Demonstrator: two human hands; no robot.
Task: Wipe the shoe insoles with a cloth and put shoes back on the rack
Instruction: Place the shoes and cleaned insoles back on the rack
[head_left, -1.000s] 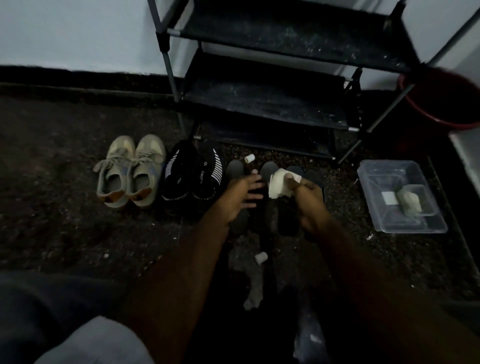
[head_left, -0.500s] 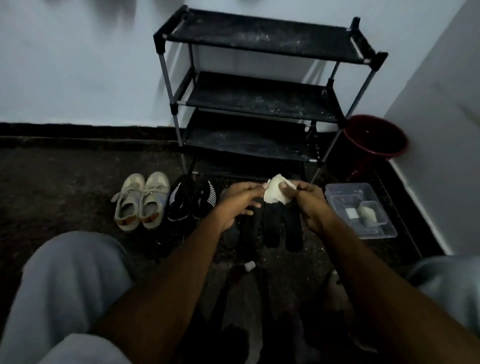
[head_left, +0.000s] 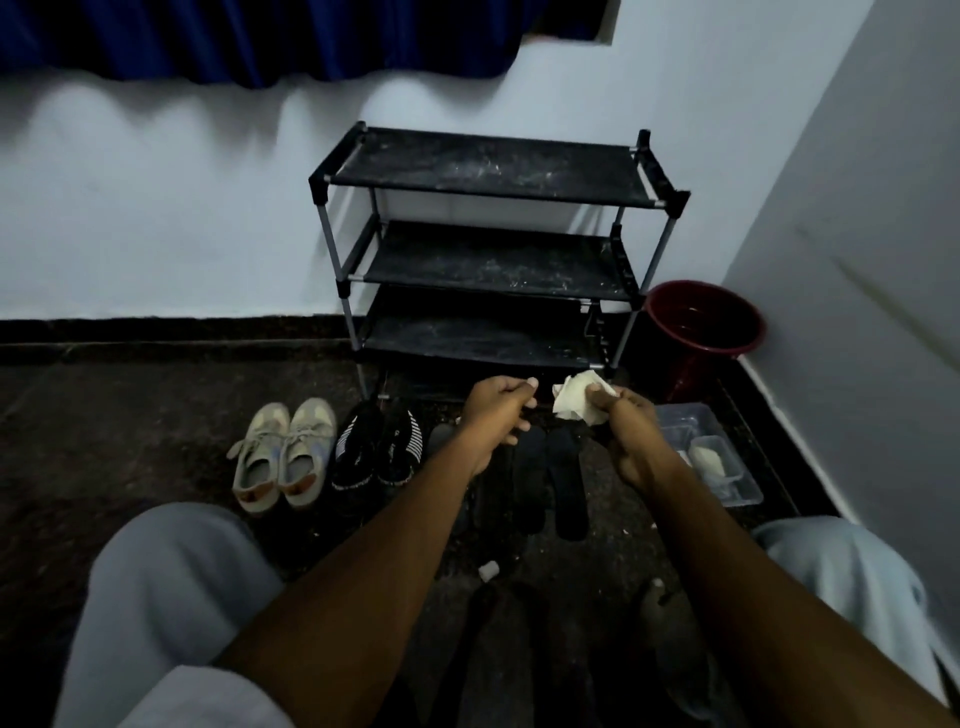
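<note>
Since hands lifted off dark insoles (head_left: 549, 478) on floor, crumpled white cloth (head_left: 577, 399) is gripped by right hand (head_left: 626, 415) alone; left hand (head_left: 496, 410) curled, empty. Wiping paused; black three-tier rack (head_left: 488, 260) unloaded.

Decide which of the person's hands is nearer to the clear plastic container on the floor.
Right. The right hand, holding the white cloth, is just left of the clear plastic container. The left hand is farther left, above the dark insoles.

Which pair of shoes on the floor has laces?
The beige sneakers, farthest left in the row. The black striped slip-ons beside them show no laces.
</note>
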